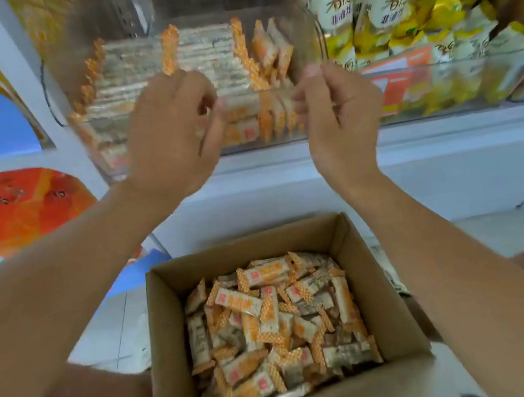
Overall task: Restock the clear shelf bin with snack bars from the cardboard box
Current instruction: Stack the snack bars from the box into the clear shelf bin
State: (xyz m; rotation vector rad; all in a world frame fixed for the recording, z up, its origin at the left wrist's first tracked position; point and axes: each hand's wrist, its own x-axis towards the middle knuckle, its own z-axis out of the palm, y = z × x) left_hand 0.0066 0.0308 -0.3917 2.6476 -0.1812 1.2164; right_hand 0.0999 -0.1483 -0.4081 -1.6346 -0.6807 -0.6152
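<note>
The clear shelf bin (300, 13) stands on the shelf ahead, with neat rows of orange-and-white snack bars (206, 52) inside it. Both hands hover in front of its front wall, just above the rim. My left hand (171, 133) is loosely curled, back toward me, and I see no bar in it. My right hand (332, 108) is also loosely curled, thumb up, and looks empty. Below, between my forearms, the open cardboard box (166, 316) holds a loose heap of the same snack bars (274, 326).
A second clear bin (461, 77) with yellow-and-white snack bags sits to the right of the bar bin. A white shelf post (26, 81) rises on the left, beside an orange package (21, 205). The white shelf ledge (434, 143) runs across in front of the bins.
</note>
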